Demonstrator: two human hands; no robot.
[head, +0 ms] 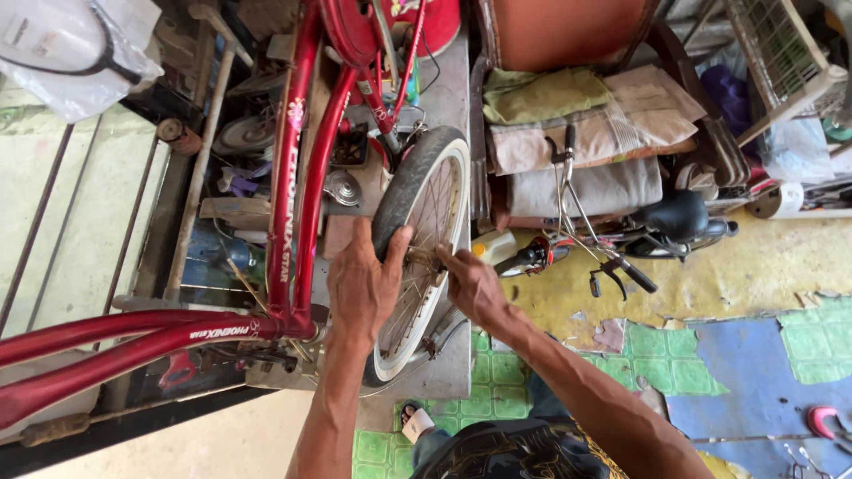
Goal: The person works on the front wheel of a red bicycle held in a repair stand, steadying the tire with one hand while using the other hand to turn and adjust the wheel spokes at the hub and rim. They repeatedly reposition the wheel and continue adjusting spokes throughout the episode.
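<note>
A red bicycle frame (293, 186) is raised in front of me, its front wheel (444, 168) with a black tyre and white rim hanging in the fork. My left hand (362, 286) is wrapped over the tyre's near edge, thumb on the tread. My right hand (470, 286) reaches in from the right, fingers pinched at the wheel hub (426, 259) among the spokes. Whether a small part sits in those fingers is hidden.
A grey metal bench (448, 89) stands behind the wheel, with cluttered parts to its left. A second small bicycle with a black saddle (679, 215) and handlebars (568, 257) lies on the right by stacked cushions (586, 133). Green and blue floor mats (692, 372) lie below.
</note>
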